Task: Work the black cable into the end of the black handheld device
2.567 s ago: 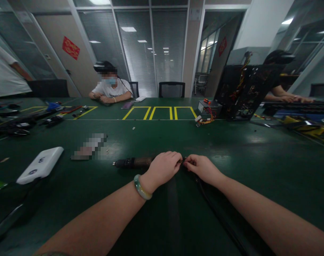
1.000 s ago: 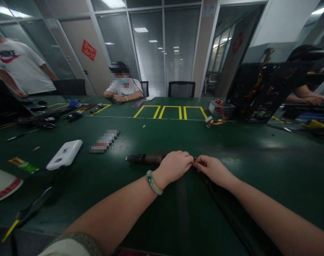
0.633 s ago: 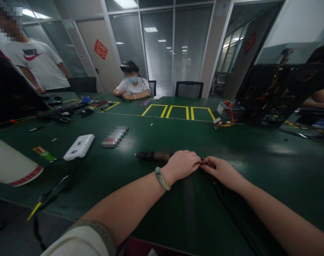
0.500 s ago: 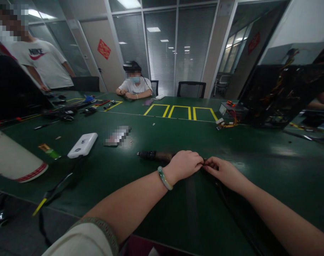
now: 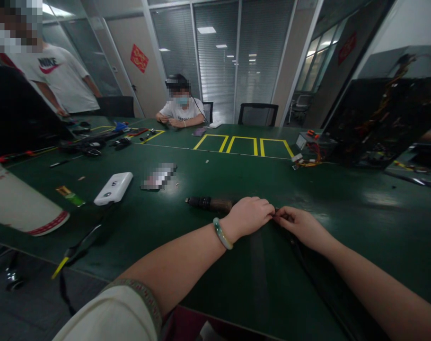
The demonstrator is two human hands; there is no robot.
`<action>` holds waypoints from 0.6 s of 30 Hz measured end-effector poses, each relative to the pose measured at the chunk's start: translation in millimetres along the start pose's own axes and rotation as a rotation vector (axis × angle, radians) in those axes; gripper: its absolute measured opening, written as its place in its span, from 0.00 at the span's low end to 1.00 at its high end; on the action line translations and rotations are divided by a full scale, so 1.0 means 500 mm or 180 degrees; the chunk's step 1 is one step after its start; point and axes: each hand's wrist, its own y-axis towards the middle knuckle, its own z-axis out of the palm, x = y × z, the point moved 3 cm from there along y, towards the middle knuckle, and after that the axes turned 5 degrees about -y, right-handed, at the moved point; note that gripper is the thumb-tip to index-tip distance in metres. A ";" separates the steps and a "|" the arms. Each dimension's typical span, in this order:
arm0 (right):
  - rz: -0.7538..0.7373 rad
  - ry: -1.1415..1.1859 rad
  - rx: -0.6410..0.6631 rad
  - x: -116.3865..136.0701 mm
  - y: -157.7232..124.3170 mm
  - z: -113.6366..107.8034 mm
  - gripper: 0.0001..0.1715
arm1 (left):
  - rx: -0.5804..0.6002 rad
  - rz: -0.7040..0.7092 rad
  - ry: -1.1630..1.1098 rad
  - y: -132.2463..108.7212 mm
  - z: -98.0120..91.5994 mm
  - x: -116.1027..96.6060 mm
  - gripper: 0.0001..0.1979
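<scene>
A dark, slim corded electric screwdriver [image 5: 218,204] lies flat on the green table [image 5: 215,173], its black ribbed nose pointing left. Over its rear end, my left hand [image 5: 252,214] is closed with the fingers wrapped down; a jade bangle [image 5: 223,233] circles that wrist. Right beside it, my right hand [image 5: 302,226] pinches the spot where the cord [image 5: 309,270] meets the tool. From there the cord runs toward the table's near right edge. The fingers of both hands nearly touch and hide the joint between tool and cord.
To the left are a white device [image 5: 114,188] with a black strap, a small green bottle [image 5: 71,197] and a large white cylinder [image 5: 23,203]. An open computer case [image 5: 367,128] stands at right, near a power supply [image 5: 309,142]. One person [image 5: 181,111] sits opposite; another [image 5: 64,80] stands at left.
The view has shifted slightly, so things on the table appear a little farther right and higher. Both hands keep the same hold at the rear of the screwdriver.
</scene>
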 end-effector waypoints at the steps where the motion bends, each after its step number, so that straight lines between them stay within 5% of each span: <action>1: -0.0004 -0.0026 -0.0016 -0.001 0.000 0.000 0.14 | 0.0000 -0.0020 0.0010 0.000 -0.002 -0.001 0.08; 18: 0.0066 -0.0085 -0.0072 0.004 -0.002 -0.003 0.13 | 0.0057 -0.0195 0.0033 -0.001 -0.013 -0.007 0.07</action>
